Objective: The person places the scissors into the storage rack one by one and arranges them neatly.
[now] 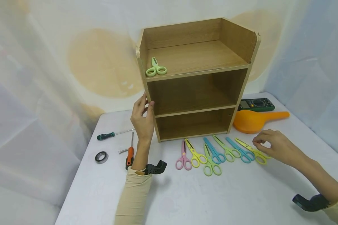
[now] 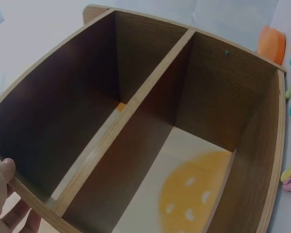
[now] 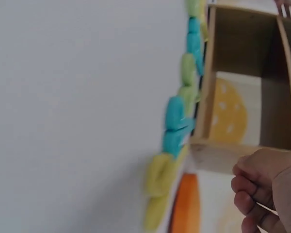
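Note:
A wooden shelf unit (image 1: 195,112) with an upper tray and two lower compartments stands at the back of the table. My left hand (image 1: 143,118) grips its left side panel, thumb at the front edge and fingers around the outside; the left wrist view shows the thumb (image 2: 8,169) on the wood. Light green scissors (image 1: 155,68) lie at the front left of the top shelf. My right hand (image 1: 279,147) hovers by the yellow scissors (image 1: 261,157) at the row's right end, fingers loosely curled and holding nothing.
Several scissors in pink (image 1: 183,161), yellow, green and blue (image 1: 217,156) lie along the shelf's front. At right are an orange scoop-like thing (image 1: 247,122) and a multimeter (image 1: 257,104). Two screwdrivers (image 1: 105,136), a bolt (image 1: 123,151) and a ring bearing (image 1: 101,157) lie at left.

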Motion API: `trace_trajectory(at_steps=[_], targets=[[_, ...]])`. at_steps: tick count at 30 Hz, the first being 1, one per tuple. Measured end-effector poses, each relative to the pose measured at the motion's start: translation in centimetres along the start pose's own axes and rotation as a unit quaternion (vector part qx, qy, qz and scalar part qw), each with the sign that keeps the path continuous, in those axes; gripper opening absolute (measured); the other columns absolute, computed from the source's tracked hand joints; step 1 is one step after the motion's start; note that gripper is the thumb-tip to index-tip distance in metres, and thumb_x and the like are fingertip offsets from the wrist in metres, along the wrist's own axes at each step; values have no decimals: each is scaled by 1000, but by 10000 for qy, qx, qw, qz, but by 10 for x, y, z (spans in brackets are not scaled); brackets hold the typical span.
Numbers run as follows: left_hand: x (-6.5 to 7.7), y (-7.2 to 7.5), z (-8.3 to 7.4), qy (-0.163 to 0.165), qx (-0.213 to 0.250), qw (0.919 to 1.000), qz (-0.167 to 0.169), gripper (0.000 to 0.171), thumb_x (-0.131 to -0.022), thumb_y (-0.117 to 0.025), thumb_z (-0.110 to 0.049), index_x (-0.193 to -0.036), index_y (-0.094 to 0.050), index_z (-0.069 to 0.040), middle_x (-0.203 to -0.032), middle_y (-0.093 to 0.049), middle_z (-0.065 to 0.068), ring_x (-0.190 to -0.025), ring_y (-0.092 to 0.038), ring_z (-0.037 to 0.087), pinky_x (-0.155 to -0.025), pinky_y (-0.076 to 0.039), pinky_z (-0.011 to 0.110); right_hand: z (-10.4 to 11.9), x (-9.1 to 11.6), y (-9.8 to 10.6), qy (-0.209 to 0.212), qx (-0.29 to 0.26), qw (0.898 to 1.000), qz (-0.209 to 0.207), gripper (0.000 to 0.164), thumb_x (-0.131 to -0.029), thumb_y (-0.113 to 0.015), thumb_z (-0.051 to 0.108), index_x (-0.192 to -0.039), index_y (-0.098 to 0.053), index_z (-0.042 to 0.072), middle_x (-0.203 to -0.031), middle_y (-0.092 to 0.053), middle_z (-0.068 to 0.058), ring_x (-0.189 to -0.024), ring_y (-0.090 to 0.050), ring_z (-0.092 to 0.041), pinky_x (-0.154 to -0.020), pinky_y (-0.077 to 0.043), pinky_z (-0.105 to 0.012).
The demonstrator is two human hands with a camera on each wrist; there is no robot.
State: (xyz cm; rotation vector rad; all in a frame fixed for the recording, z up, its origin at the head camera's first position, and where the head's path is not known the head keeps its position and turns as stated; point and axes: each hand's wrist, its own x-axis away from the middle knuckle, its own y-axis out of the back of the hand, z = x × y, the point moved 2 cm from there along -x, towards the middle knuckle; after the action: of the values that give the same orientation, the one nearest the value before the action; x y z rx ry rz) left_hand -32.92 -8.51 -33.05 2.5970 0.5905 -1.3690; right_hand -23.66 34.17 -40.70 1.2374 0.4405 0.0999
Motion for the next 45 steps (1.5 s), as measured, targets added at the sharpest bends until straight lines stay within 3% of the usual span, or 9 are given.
trace_trajectory(at_steps=[4, 10, 17, 21, 26, 32, 37, 45], targets=[[-3, 2, -1, 20, -11, 10000, -43, 39, -92, -69, 3, -130, -62, 8, -117, -64, 22, -108, -65, 29, -82, -58, 40, -18, 4, -10, -165, 58, 9994, 293, 18, -84, -81, 10, -100, -77, 6, -93, -69, -3, -86, -64, -24, -77, -58, -47], [3, 4, -2, 66, -82, 9999, 45, 39, -92, -69, 3, -130, -61, 10, -120, -64, 23, -108, -65, 31, -82, -58, 36, -38, 23, -30, -295, 586, 9958, 638, 16, -83, -82, 14, -97, -79, 7, -92, -68, -3, -87, -61, -28, -76, -50, -50], [-1, 1, -2, -73, -27, 10000, 22, 39, -92, -69, 4, -130, -61, 10, -121, -64, 22, -107, -65, 31, -82, -57, 31, -40, 25, -29, 196, 997, 9943, 328, 13, -77, -85, 12, -89, -79, 10, -81, -64, 7, -77, -55, -18, -70, -43, -38], [-1, 0, -1, -51, 24, 10000, 30, 39, -92, -69, 4, -130, -60, 10, -121, -63, 22, -108, -64, 31, -83, -57, 30, -35, 30, -20, 533, 1163, 9916, 190, 13, -74, -88, 14, -84, -79, 13, -77, -58, 12, -72, -49, -10, -64, -49, -31], [0, 0, -1, -117, -66, 9999, -29, 39, -92, -69, 4, -130, -60, 11, -121, -63, 23, -107, -65, 31, -82, -57, 30, -21, 35, -3, 160, 914, 9953, 265, 13, -75, -87, 16, -84, -78, 15, -78, -55, 13, -70, -48, -8, -58, -50, -23], [0, 0, 1, -124, -39, 9999, -24, 40, -91, -69, 4, -130, -60, 10, -120, -64, 23, -107, -65, 30, -82, -57, 31, 2, 32, 21, 16, 612, 9977, -295, 19, -70, -90, 12, -82, -76, 18, -76, -53, 16, -68, -45, -6, -52, -44, -20], [0, 0, 2, -102, -8, 9999, -35, 40, -91, -69, 5, -129, -61, 10, -120, -64, 22, -107, -65, 31, -82, -57, 30, 23, 19, 44, 224, 523, 9956, -738, 24, -66, -91, 9, -82, -75, 18, -75, -52, 18, -69, -45, -6, -49, -41, -20], [0, -1, 1, -85, 49, 10000, -12, 40, -91, -69, 5, -130, -60, 11, -119, -64, 22, -107, -64, 30, -83, -57, 31, 62, -5, 85, 889, 345, 9868, -1307, 33, -60, -91, 2, -83, -75, 20, -79, -56, 15, -71, -46, -2, -47, -39, -14]])
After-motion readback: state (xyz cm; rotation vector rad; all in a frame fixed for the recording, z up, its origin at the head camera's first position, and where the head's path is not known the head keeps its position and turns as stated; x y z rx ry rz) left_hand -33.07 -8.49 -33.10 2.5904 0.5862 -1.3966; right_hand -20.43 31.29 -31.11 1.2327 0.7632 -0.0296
